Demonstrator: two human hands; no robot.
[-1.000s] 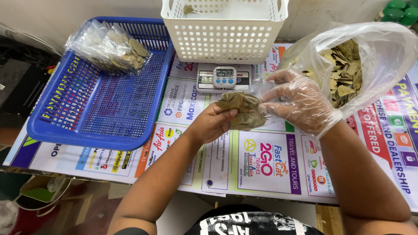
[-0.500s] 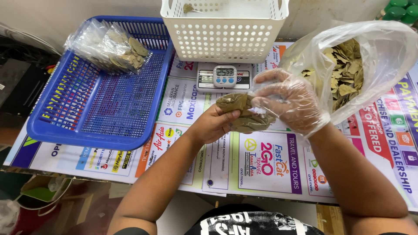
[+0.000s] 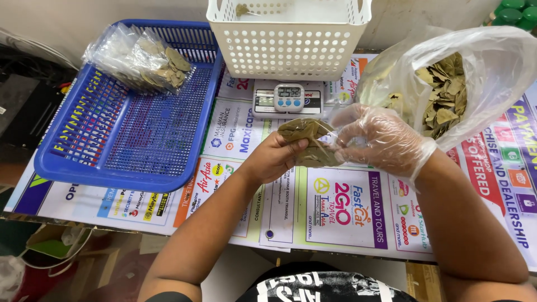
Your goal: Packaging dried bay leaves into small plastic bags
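Both hands [image 3: 313,148] edged left — gripping dried leaves [image 3: 306,146] (right one gloved).

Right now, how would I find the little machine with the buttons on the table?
Look for the white basket with holes at the back of the table. Just in front of it, above the two hands, sits a small flat scale. It is the only thing with a tiny screen and round blue buttons; everything around it is leaves, bags or baskets.

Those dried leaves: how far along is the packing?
Done: filled packets lie in the blue tray. In hand: the left hand and gloved right hand hold a small packet of leaves. Left: the big bag holds many leaves.
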